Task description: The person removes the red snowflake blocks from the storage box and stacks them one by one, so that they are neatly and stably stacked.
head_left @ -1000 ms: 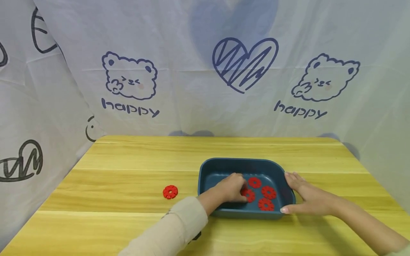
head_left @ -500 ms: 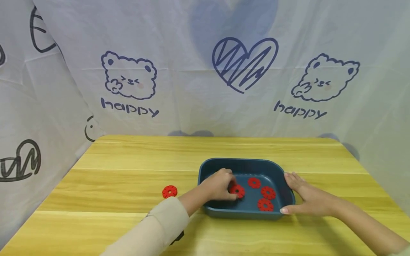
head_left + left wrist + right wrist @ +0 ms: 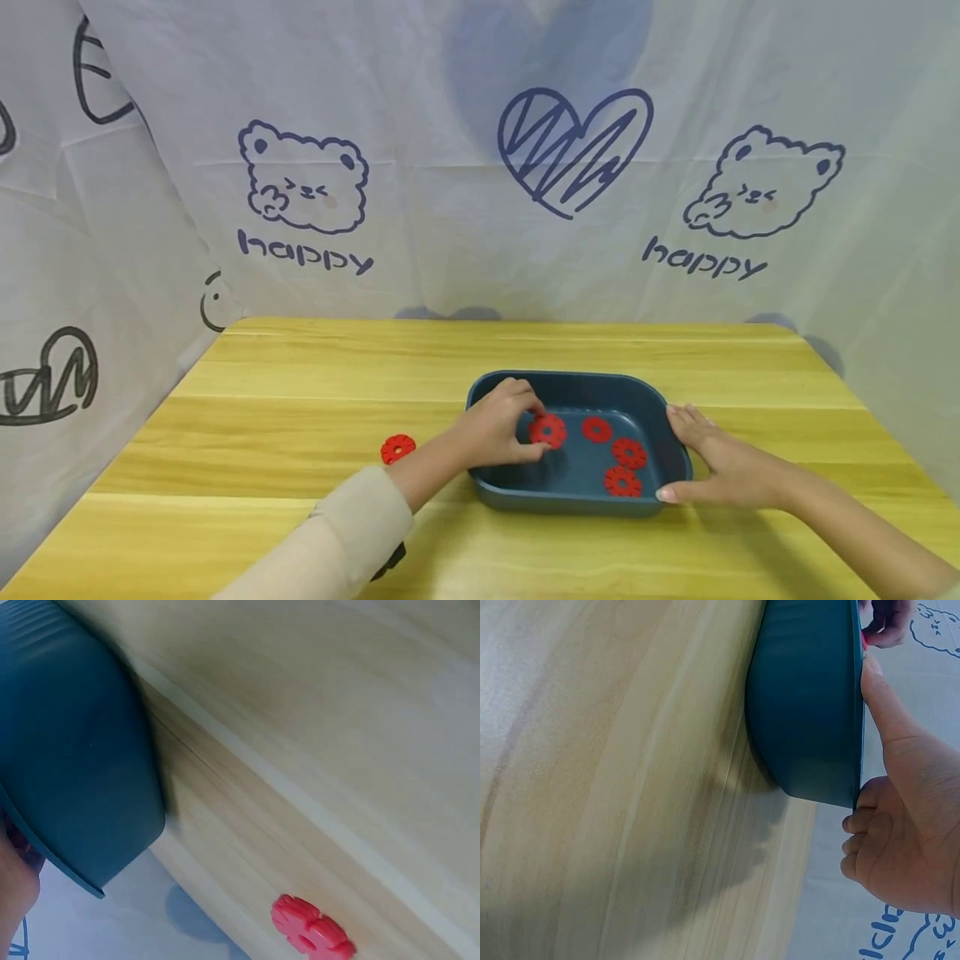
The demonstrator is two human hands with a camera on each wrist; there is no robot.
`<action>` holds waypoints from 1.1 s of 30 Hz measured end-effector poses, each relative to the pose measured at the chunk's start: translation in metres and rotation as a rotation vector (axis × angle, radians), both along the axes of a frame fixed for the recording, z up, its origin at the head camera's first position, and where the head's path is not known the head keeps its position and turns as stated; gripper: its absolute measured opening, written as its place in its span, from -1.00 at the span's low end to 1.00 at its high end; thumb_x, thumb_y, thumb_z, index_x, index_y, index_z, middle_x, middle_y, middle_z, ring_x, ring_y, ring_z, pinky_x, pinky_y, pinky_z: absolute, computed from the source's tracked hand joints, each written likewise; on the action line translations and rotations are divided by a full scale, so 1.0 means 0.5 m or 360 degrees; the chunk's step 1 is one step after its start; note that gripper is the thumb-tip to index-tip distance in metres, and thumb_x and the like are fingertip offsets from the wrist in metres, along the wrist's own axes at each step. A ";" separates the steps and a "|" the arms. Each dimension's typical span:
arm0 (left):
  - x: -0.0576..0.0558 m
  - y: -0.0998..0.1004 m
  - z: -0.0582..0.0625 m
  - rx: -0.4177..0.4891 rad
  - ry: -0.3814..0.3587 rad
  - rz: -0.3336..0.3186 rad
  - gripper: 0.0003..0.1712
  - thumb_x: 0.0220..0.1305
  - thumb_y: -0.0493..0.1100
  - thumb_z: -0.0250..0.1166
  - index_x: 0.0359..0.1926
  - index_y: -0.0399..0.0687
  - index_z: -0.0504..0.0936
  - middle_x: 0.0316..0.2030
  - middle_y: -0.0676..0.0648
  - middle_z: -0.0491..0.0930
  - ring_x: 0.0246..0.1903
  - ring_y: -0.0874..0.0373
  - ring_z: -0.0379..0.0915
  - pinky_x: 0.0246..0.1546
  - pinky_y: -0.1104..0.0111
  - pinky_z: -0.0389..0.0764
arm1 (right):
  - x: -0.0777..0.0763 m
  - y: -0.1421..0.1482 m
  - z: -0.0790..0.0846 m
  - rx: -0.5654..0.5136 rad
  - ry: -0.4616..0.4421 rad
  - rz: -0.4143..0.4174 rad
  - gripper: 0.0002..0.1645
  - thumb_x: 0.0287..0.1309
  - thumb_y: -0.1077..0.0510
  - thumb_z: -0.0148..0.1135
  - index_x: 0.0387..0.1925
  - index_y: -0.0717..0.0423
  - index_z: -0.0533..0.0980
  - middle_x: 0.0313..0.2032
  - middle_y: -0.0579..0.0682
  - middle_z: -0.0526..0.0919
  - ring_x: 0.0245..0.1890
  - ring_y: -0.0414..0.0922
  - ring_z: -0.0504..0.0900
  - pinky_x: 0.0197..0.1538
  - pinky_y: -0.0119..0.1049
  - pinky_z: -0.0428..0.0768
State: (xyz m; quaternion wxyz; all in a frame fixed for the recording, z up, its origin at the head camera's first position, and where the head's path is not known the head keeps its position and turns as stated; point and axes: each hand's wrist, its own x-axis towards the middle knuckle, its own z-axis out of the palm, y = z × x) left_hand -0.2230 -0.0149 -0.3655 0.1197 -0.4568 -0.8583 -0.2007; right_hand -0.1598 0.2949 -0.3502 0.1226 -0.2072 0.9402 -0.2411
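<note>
My left hand point(image 3: 495, 427) reaches over the left side of a dark blue rectangular basin point(image 3: 570, 502) and pinches a red notched plastic disc point(image 3: 548, 431) with a hole in its middle. That disc appears slightly above the basin floor. Three similar red discs point(image 3: 629, 453) lie toward the right inside. At the basin's right end, my right hand point(image 3: 727, 467) rests spread, thumb at the front corner and fingers on the rim farther back. From the right wrist view, the thumb touches the rim and the fingers point(image 3: 859, 825) lie by the basin's end.
Another red disc point(image 3: 397, 449) lies on the wooden table point(image 3: 262, 467), left of the basin and near my left forearm. A white cloth point(image 3: 435, 208) with printed bears and hearts hangs behind the table.
My left hand has moved left and slightly away from me, bringing the pinched disc from among the others toward the basin's left side. The right hand stays in place.
</note>
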 end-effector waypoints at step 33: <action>0.022 -0.102 0.028 -0.0060 0.0487 -0.0138 -0.60 -0.04 -0.03 0.43 -0.26 -0.22 0.60 -0.33 -0.04 0.49 -0.32 0.17 0.32 -0.30 0.48 0.43 | -0.013 -0.005 0.001 0.0078 0.0051 0.0061 0.27 -0.09 -0.19 0.36 0.32 0.56 -0.06 0.34 0.50 -0.10 0.31 0.49 -0.18 0.19 0.42 -0.04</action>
